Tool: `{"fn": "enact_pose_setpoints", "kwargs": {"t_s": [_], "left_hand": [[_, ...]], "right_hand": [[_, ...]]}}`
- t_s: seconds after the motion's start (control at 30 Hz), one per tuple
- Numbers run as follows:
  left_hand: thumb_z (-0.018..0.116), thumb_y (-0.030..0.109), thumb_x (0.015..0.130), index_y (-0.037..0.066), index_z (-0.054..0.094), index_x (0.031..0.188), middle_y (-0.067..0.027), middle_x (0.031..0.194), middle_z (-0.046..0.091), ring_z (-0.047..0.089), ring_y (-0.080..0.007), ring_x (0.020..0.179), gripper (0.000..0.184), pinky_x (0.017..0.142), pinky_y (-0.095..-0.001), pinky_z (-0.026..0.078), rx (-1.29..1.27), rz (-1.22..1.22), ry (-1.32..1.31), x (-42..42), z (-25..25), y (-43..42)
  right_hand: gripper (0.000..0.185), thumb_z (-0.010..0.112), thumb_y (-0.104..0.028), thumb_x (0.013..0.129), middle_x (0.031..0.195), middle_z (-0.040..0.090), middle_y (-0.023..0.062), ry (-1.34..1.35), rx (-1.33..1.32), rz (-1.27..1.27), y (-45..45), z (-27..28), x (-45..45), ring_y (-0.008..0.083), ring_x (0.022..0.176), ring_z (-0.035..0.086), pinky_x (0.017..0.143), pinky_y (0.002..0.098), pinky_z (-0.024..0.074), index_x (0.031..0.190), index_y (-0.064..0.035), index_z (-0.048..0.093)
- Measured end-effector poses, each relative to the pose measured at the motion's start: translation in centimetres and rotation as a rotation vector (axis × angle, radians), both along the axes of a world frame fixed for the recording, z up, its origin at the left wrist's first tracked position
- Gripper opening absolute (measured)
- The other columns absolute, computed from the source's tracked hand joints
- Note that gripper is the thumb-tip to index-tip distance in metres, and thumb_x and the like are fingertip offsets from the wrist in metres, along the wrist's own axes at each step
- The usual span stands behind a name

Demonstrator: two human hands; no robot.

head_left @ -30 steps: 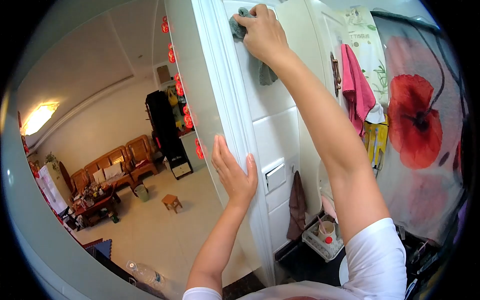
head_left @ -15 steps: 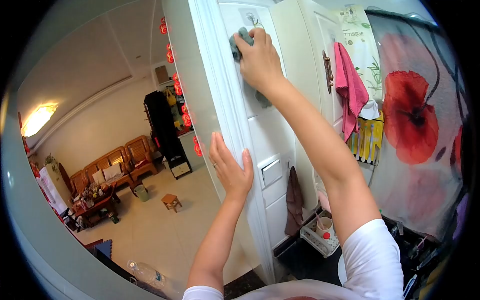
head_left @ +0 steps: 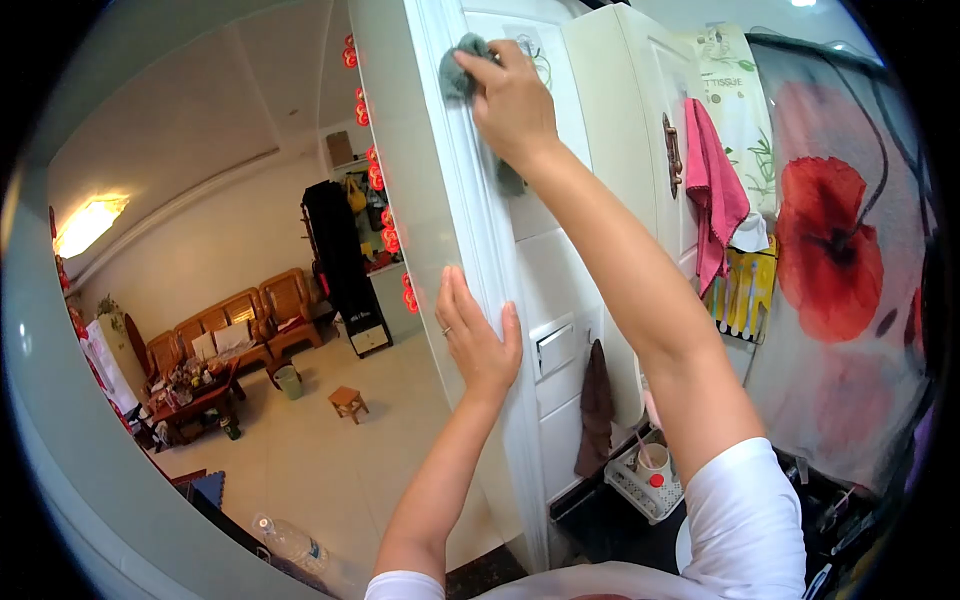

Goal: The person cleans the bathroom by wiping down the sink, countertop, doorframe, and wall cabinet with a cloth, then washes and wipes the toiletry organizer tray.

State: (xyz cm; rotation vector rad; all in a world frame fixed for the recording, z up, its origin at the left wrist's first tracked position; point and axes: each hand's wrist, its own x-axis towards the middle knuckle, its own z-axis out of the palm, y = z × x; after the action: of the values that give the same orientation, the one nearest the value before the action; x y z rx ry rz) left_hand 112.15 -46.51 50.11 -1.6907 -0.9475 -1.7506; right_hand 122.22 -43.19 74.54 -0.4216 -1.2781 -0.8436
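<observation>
A tall white door frame [head_left: 474,220] rises before me. My left hand [head_left: 478,340] braces across its left edge, fingers extended, thumb apart, gripping nothing; the palm might slip on that smooth face. My right hand [head_left: 516,108] pinches a grey-green cloth [head_left: 460,70] against the frame's upper part, fingers curled closed; its dangling end could work loose. Straying right, my knuckles could knock the small wall hook [head_left: 522,42].

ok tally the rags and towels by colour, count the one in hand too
Grey-green cloth, in the right hand: 1
Pink towel: 1
Brown towel: 1
Total: 3
The white piece beside the pink towel looks like tissue, so it is left out.
</observation>
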Motion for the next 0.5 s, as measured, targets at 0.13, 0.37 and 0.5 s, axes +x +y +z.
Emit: {"fn": "enact_pose_setpoints", "kwargs": {"t_s": [0.13, 0.37, 0.5], "left_hand": [[0.059, 0.018, 0.087, -0.006, 0.019, 0.145, -0.0259, 0.147, 0.025, 0.024, -0.0417, 0.136, 0.074, 0.112, -0.0497, 0.022, -0.015, -0.012, 0.003, -0.1, 0.0, 0.2], [0.059, 0.016, 0.087, -0.006, 0.018, 0.145, -0.0264, 0.146, 0.024, 0.023, -0.0427, 0.136, 0.074, 0.112, -0.0503, 0.021, -0.032, -0.052, -0.022, 0.1, 0.2, -0.4], [0.062, 0.011, 0.082, -0.008, 0.021, 0.143, -0.0274, 0.142, 0.028, 0.033, -0.0439, 0.129, 0.075, 0.106, -0.0496, 0.03, 0.019, 0.028, 0.007, 0.2, 0.1, -0.5]], "right_hand": [[0.034, 0.053, -0.008, 0.086, 0.116, 0.057, 0.0111, 0.022, -0.077, -0.058, -0.6, 4.3, -0.3, 0.0303, 0.104, 0.058, 0.084, 0.0394, 0.0504, 0.113, -0.0193, 0.069], [0.033, 0.055, -0.007, 0.079, 0.108, 0.056, 0.011, -0.071, -0.117, -0.076, -1.3, -0.9, 0.5, 0.0324, 0.095, 0.058, 0.079, 0.0424, 0.0524, 0.107, -0.0145, 0.069], [0.031, 0.052, -0.009, 0.086, 0.103, 0.06, 0.0088, -0.086, -0.057, -0.095, -0.8, 1.0, 0.9, 0.0301, 0.088, 0.063, 0.074, 0.0408, 0.0523, 0.113, -0.0131, 0.067]]}}
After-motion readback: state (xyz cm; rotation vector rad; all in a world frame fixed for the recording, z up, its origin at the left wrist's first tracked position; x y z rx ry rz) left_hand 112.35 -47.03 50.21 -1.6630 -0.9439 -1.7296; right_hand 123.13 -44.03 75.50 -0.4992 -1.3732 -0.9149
